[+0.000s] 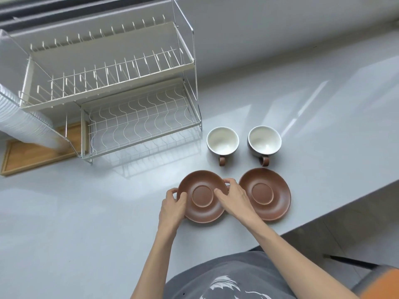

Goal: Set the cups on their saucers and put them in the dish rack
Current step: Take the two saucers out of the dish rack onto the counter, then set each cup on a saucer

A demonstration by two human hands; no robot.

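Note:
Two brown saucers lie side by side on the grey counter. My left hand [173, 207] grips the left rim of the left saucer [201, 209], and my right hand [234, 197] grips its right rim, thumb resting on its inner surface. The right saucer [264, 194] lies untouched. Behind them stand two cups, white inside with brown handles pointing toward me: the left cup [222, 140] and the right cup [264, 141], both upright on the counter. The two-tier white wire dish rack [138, 119] stands at the back left with nothing on its shelves.
A wooden tray [28, 156] lies left of the rack, with a stack of white plastic cups [19, 117] lying across it. The counter's edge [323, 214] runs diagonally at the right, with the floor and a chair beyond. A window ledge runs along the back.

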